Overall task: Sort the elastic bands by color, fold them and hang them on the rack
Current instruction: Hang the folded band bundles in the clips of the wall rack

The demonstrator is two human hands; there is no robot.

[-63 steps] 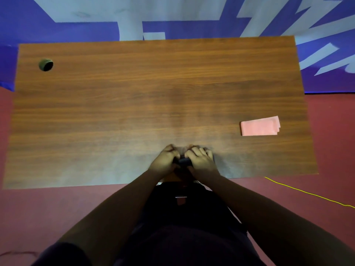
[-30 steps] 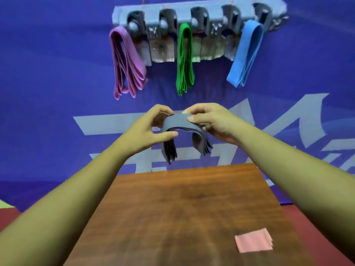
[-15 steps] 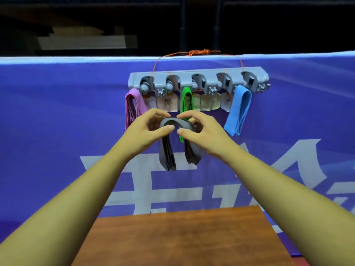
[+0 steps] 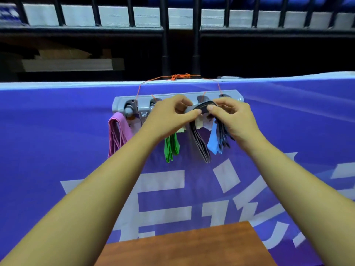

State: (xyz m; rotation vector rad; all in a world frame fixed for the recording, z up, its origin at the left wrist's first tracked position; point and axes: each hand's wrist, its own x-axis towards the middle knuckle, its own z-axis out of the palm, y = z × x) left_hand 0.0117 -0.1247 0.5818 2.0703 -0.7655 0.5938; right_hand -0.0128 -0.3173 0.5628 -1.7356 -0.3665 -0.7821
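On rack [image 4: 123,101], pink bands [image 4: 117,133], green bands [image 4: 171,148], left hand [image 4: 169,120], right hand [image 4: 232,120] pinching grey bands [image 4: 197,143]

Both arms are extended forward and raised, bare along their whole visible length. The left forearm [image 4: 92,189] enters from the lower left and the right forearm [image 4: 288,189] from the lower right, converging toward the centre. The left hand [image 4: 169,118] and right hand [image 4: 230,120] are held level and close together, thumb sides toward the camera. Each hand has its fingers curled and pinches, between thumb and fingers, the top of a folded bundle of dark grey elastic bands [image 4: 198,144]. The thumb tips lie just beside each other.
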